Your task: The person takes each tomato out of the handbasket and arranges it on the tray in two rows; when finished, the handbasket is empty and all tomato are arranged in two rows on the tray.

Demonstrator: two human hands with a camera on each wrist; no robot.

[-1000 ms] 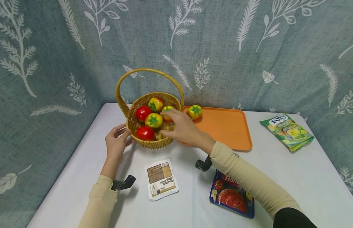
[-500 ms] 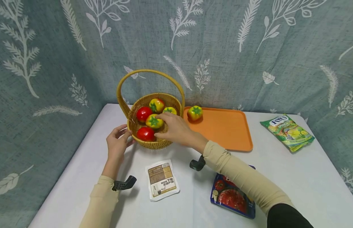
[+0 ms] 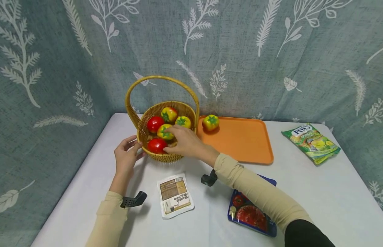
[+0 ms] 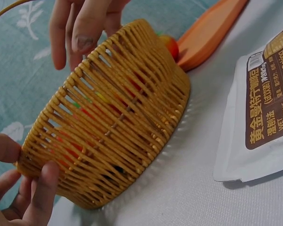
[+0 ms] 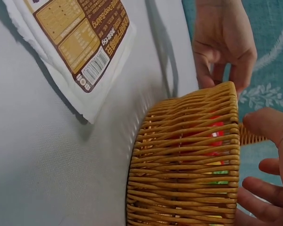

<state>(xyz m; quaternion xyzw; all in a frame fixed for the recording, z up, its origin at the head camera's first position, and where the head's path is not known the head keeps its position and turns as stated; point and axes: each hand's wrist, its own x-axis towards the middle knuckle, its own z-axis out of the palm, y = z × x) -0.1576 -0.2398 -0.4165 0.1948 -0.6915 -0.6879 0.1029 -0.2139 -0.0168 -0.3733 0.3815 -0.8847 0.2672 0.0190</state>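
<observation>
A wicker basket (image 3: 169, 157) with a tall arched handle stands at the back left. In it lie two glossy red round fruits (image 3: 155, 124) and three yellow fruits (image 3: 183, 121) with green leafy tops, some blushed red. My left hand (image 3: 126, 156) grips the basket's left rim; the left wrist view shows the thumb (image 4: 43, 193) on the woven wall. My right hand (image 3: 188, 140) reaches over the front right rim, fingers spread and bent, fingertips right at the front yellow fruit (image 3: 163, 132), thumb by the front red fruit (image 3: 155, 145). It covers part of both.
Right of the basket lies an orange tray (image 3: 244, 140) with one yellow-red fruit (image 3: 210, 122) on it. A white-and-brown packet (image 3: 175, 195) lies in front. A blue tomato pouch (image 3: 250, 214) is partly under the right sleeve. A green Fox's candy bag (image 3: 312, 142) lies far right.
My right hand has moved left and slightly toward the front inside the basket, uncovering the right yellow fruit and reaching the front fruits. The left hand stays on the rim.
</observation>
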